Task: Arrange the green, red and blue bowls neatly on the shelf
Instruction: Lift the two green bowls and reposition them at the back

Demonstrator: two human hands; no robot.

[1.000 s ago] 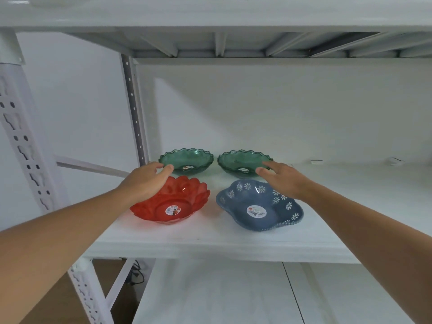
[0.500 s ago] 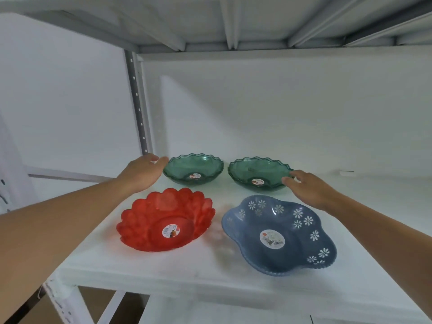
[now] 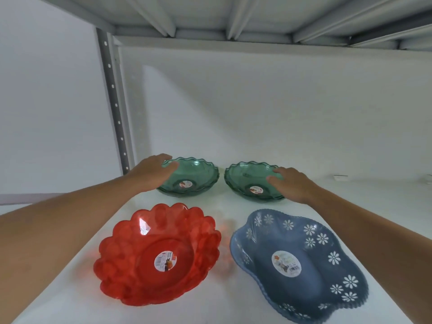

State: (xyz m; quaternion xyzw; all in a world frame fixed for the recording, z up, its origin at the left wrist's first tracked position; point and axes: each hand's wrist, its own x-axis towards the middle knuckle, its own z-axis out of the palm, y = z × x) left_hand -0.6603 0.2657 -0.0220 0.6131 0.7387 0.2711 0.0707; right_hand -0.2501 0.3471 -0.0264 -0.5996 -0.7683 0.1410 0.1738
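A storeroom or shop stockroom seems likely: a bare white metal shelf is standing against blank walls, its perforated upright post and ribbed upper deck are showing, and the plastic bowls are still wearing round price stickers.

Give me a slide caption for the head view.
Left hand and right hand each rest on a green bowl; red and blue bowls sit nearer.
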